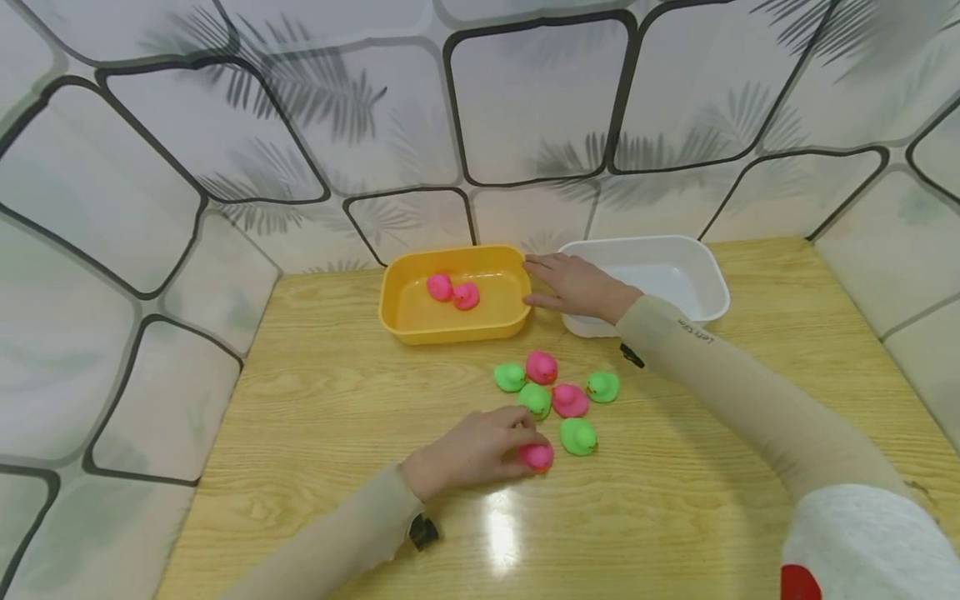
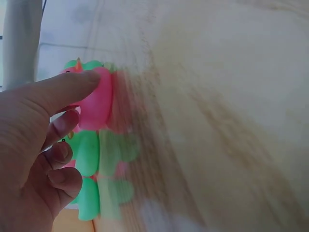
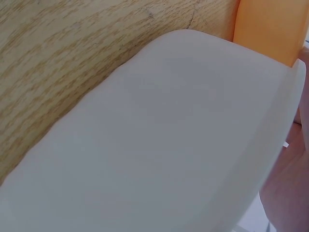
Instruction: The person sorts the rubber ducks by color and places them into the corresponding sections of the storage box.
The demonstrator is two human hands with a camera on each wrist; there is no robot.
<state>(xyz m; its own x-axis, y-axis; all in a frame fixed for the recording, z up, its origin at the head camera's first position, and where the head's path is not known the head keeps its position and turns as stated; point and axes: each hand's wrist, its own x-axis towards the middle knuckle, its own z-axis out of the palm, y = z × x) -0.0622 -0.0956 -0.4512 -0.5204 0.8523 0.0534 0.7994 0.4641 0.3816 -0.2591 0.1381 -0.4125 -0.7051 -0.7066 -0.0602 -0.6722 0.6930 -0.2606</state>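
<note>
My left hand pinches a pink toy duck between thumb and fingers, low over the wooden table. In the left wrist view the thumb lies along this pink duck, and green ducks show beyond it. Fingers straight, my right hand reaches across the white tray's near left corner to the right end of the yellow tray. Two pink ducks lie inside that tray. The right wrist view shows mostly the white tray, with part of the hand behind its wall.
Several loose green ducks and pink ducks form a cluster just beyond the left hand. The white tray stands to the right of the yellow one. A patterned cloth wall closes off the back and sides of the table.
</note>
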